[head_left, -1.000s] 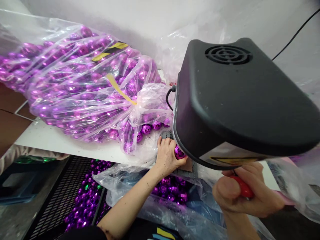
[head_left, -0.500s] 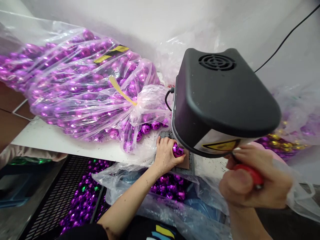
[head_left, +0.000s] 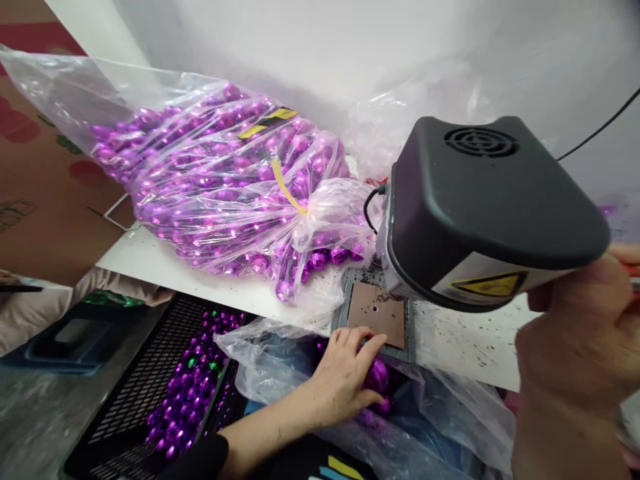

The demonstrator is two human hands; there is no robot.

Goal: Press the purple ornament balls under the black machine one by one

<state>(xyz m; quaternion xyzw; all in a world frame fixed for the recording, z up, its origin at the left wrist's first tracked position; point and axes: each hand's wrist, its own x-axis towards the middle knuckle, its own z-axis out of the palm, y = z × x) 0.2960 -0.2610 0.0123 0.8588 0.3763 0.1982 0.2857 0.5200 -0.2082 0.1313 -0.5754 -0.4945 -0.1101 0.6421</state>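
My left hand is just off the table's front edge, thumb and fingers spread apart. A shiny purple faceted ball is between thumb and index finger, with a gap to the index fingertip. Below the hand, more purple balls are in an open clear plastic bag. At the right edge, my right hand is wrapped round a red handle beside the black machine head, partly out of frame. Under the head, a brown plate with a small hole lies on a grey metal base.
A tied clear bag of purple balls fills the table's left side. A black mesh crate holds small purple and green pieces. Dark flecks cover the white tabletop. A cardboard box and another person's sleeve are at left.
My left hand has moved from the brown plate down to the bag, bringing a purple ball off it. My right hand keeps hold of the red handle. The view has shifted left.
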